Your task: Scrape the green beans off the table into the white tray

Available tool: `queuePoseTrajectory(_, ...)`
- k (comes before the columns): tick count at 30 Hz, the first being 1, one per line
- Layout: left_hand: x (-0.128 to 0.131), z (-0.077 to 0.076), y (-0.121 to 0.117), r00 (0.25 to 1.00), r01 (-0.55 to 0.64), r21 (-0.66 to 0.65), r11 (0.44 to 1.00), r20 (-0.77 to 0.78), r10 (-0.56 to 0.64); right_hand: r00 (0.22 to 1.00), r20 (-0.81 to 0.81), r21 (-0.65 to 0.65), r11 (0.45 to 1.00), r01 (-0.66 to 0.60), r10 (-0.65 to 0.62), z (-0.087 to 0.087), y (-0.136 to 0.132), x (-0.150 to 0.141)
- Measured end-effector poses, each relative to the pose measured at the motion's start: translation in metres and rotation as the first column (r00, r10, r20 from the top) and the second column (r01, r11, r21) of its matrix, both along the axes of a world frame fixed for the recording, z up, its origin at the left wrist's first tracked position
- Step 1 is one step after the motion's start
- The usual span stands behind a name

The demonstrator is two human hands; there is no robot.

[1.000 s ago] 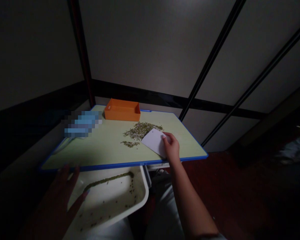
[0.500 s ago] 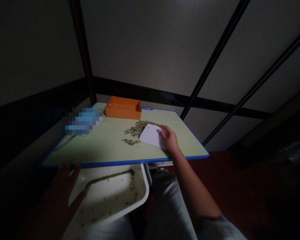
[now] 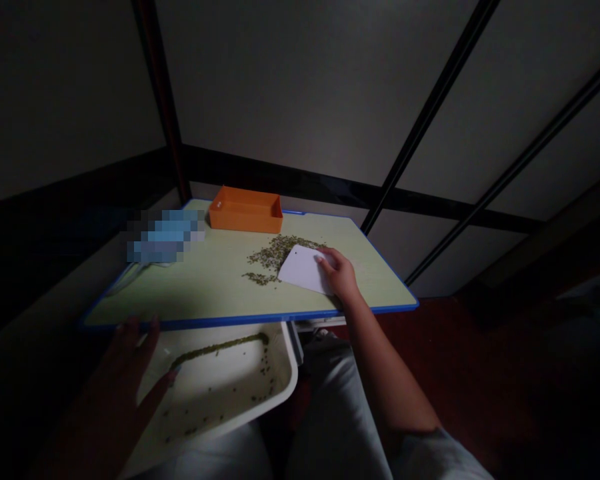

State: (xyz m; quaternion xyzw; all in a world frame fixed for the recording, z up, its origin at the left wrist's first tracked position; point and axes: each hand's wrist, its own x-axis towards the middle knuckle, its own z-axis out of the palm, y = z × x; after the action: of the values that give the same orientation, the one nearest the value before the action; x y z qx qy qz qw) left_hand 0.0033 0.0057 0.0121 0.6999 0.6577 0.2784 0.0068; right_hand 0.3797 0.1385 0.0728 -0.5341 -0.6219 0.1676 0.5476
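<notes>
My right hand is closed on a flat white scraper with a small hole near its far corner, the thumb lying on top. The scraper rests low over the table, at the near right side of a loose pile of small greenish-brown seeds or grains. My left hand, dark and in shadow, has its thumb and fingers spread apart. It is at the left side of a white plastic tub below the table's front edge. Inside the tub are a line of green grains and scattered bits.
An orange open box stands at the back of the pale table, which has a blue edge. Blurred-out blue and white items lie at the left. A panelled wall rises behind; my legs are below.
The view has shifted slightly, so the table sits a little higher. The scraper, the grains and both hands keep nearly the same places.
</notes>
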Motion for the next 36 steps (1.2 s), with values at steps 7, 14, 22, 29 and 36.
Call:
queuePoseTrajectory(7, 0.0, 0.002, -0.001, 1.0, -0.002, -0.016, 1.0, -0.016, 0.002, 0.999, -0.051, -0.003, 1.0, 0.003, -0.003, 0.0, -0.004, 0.001)
queuePoseTrajectory(14, -0.002, -0.001, 0.0, 0.999, 0.003, -0.024, 1.0, -0.043, -0.004, 0.996, -0.093, -0.001, 1.0, -0.019, 0.019, -0.001, -0.006, 0.001)
queuePoseTrajectory(22, -0.004, -0.004, 0.0, 0.998, 0.023, -0.001, 1.0, -0.057, -0.023, 0.994, -0.099, 0.008, 0.999, -0.043, 0.044, 0.002, -0.009, 0.001)
queuePoseTrajectory(29, -0.004, -0.003, 0.0, 0.998, 0.011, -0.038, 0.999, -0.054, -0.013, 0.989, -0.112, 0.007, 0.996, -0.093, 0.093, 0.001, -0.01, 0.0)
queuePoseTrajectory(36, -0.002, -0.001, -0.002, 0.999, -0.002, -0.043, 0.999, -0.035, 0.0, 0.965, -0.245, 0.039, 0.996, -0.085, 0.092, 0.0, -0.011, 0.002)
